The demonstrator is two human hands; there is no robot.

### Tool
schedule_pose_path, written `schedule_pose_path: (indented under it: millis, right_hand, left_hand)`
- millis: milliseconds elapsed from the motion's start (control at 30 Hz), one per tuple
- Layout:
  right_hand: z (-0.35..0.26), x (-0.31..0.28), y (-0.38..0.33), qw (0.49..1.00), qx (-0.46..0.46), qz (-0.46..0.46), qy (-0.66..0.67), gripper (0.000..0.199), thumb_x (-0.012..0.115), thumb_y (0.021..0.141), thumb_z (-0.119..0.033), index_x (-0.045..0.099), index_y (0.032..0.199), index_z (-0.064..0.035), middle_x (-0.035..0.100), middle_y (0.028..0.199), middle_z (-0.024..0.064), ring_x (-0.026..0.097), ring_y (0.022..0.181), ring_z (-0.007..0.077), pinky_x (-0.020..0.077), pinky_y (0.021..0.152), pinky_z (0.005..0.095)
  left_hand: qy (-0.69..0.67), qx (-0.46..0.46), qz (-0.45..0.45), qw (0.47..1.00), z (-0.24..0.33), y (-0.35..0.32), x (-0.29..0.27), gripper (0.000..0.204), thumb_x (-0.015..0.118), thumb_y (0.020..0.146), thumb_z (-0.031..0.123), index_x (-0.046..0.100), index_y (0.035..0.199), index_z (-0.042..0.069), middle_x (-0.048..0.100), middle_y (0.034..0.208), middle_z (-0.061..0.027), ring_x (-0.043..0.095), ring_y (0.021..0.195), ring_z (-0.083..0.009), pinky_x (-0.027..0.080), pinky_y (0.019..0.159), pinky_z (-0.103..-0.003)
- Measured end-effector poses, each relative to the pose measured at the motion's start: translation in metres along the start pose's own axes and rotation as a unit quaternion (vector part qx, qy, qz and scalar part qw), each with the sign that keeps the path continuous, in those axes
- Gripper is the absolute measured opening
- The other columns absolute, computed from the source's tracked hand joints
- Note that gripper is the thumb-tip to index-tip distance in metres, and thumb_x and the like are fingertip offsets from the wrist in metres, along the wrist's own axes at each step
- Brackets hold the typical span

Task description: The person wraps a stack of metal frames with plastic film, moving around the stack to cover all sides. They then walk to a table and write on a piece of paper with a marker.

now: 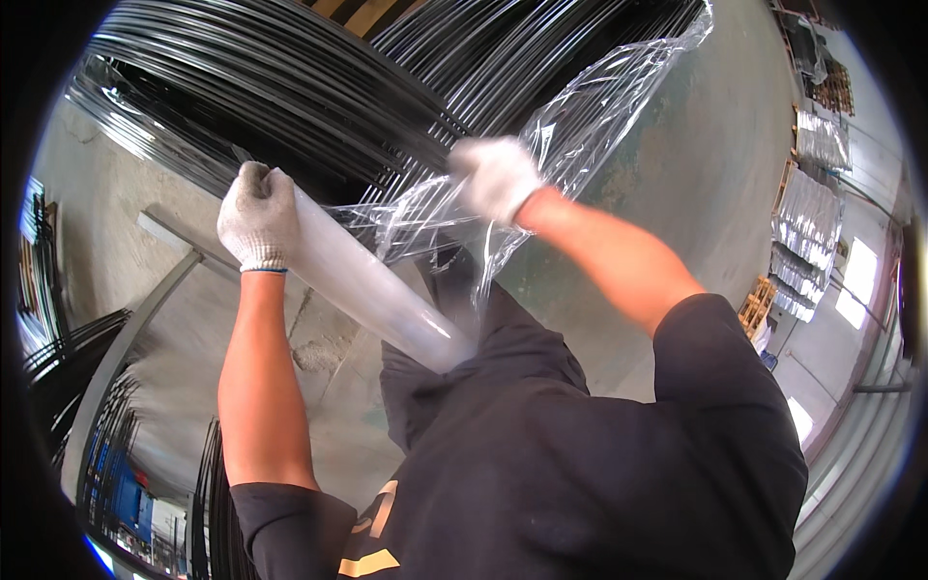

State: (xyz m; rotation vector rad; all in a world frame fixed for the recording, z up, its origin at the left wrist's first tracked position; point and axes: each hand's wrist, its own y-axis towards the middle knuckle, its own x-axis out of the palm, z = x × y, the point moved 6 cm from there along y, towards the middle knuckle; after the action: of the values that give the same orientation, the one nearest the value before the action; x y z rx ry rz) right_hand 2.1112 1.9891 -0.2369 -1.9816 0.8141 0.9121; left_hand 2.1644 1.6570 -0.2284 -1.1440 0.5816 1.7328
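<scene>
Two gloved hands: left hand (257, 217) fingers grip one film roll (372, 290); right hand (495, 177) clutches film (590, 126).

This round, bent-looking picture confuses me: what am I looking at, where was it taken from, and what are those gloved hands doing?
There is no machine here, only a person at work. The camera sits on that person's head and looks down, and its very wide lens bends straight edges near the rim. The dark shirt and bare forearms are the wearer's own.

Both hands wear white knit gloves. The left hand grips one end of a roll of clear stretch film. The right hand clutches the loose film pulled off that roll, which trails away crumpled toward the top.

Right behind the hands is a big coil of black wire. Underneath is a concrete floor, with shiny wrapped bundles stacked at the right.
</scene>
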Motion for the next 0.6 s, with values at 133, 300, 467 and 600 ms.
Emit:
schedule_pose_path:
  millis: [133,300,467,600]
  right_hand:
    - [0.149,-0.083,0.012,0.911,0.293,0.26,0.127,0.022,0.074,0.086,-0.026,0.077,0.1,-0.0088,0.08,0.099,0.0156,0.078,0.098,0.0303,0.0627,0.093,0.041]
    - [0.035,-0.091,-0.032,0.958,0.025,0.226,0.173,0.043,0.08,0.086,-0.024,0.065,0.122,-0.0064,0.075,0.103,0.0101,0.072,0.094,0.0181,0.0636,0.088,0.0332]
    - [-0.084,0.073,-0.116,0.939,-0.128,-0.319,0.003,0.05,0.077,0.085,-0.033,0.073,0.127,-0.0056,0.074,0.12,0.0214,0.07,0.117,0.0388,0.0549,0.104,0.0477]
    - [-0.049,0.113,-0.12,0.902,-0.121,-0.415,-0.007,0.033,0.071,0.082,-0.027,0.083,0.111,-0.0166,0.081,0.104,0.0166,0.077,0.102,0.04,0.0599,0.088,0.0507]
  left_hand:
    - [-0.088,-0.011,0.028,0.996,-0.006,-0.002,0.001,0.018,0.069,0.092,0.026,0.074,0.099,0.01,0.076,0.088,-0.0133,0.075,0.085,-0.0336,0.059,0.08,-0.04]
    - [-0.07,-0.024,0.019,0.997,-0.011,-0.004,0.0,0.02,0.071,0.093,0.025,0.074,0.103,0.008,0.076,0.089,-0.0139,0.076,0.084,-0.0282,0.058,0.081,-0.036]
    - [-0.078,-0.015,0.013,0.997,-0.01,-0.006,0.002,0.022,0.072,0.094,0.026,0.074,0.104,0.006,0.076,0.089,-0.014,0.075,0.084,-0.0253,0.058,0.081,-0.035]
    - [-0.082,-0.009,0.024,0.996,-0.017,0.0,0.006,0.022,0.071,0.094,0.025,0.075,0.104,0.006,0.076,0.088,-0.0124,0.075,0.083,-0.0224,0.058,0.081,-0.034]
